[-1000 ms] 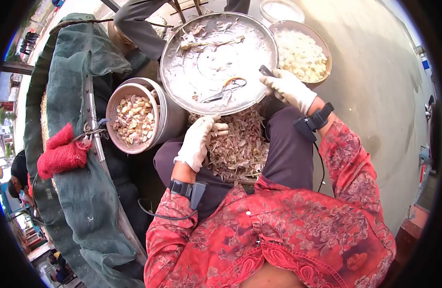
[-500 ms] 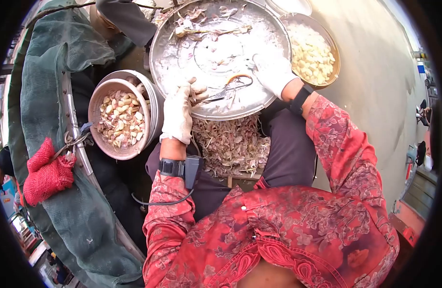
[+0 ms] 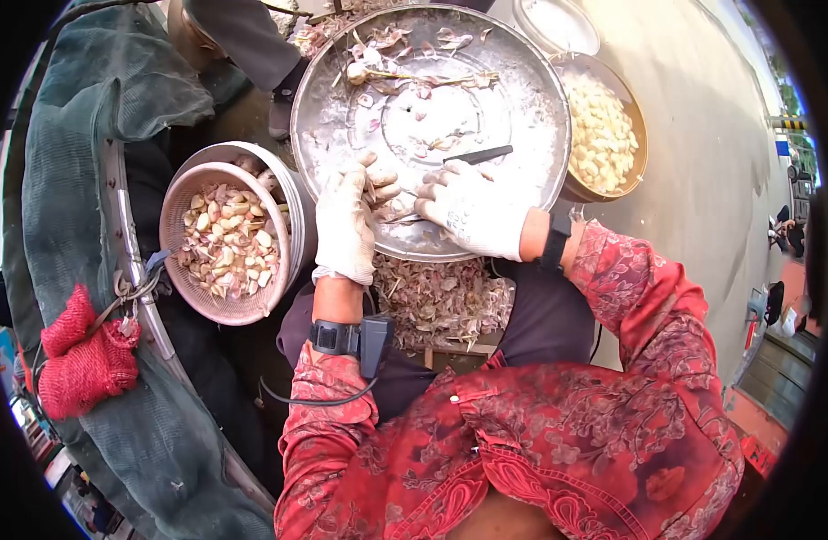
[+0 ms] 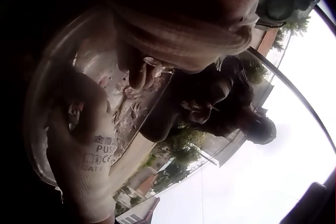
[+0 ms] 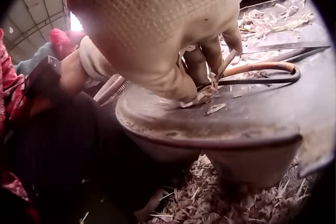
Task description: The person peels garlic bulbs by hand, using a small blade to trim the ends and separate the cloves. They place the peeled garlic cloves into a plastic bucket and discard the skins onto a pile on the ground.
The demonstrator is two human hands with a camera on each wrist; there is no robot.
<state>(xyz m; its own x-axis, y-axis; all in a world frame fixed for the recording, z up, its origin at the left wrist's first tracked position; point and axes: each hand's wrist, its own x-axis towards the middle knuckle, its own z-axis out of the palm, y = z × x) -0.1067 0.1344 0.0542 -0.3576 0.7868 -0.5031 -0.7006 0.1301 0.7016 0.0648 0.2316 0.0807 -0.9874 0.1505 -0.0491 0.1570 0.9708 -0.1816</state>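
Note:
My gloved left hand (image 3: 346, 216) curls its fingers over the near left part of a round metal tray (image 3: 535, 171). In the left wrist view a pale scrap shows at its fingertips (image 4: 139, 74); I cannot tell whether they grip it. Beside it, my gloved right hand (image 3: 477, 211) holds a dark knife (image 3: 478, 155), which sticks out past the fingers. Its thumb and fingers also bend down among garlic skins (image 5: 205, 97) in the right wrist view. Just beyond lie orange-and-black scissors (image 5: 262, 68), partly hidden by that hand. A dried garlic stalk (image 3: 423, 78) crosses the tray's far half.
Left of the tray, a pink basket of garlic cloves (image 3: 229, 243) rests in a white bucket (image 3: 299, 202). At right stands a bowl of peeled cloves (image 3: 603, 135), with a white tub (image 3: 562, 22) behind. Skins (image 3: 445, 301) pile below the tray. Green netting (image 3: 144, 378) borders the left side.
My right hand has come from the tray's right edge, near the peeled cloves, to the near middle beside my left hand. The left hand has moved from the rim in over the tray.

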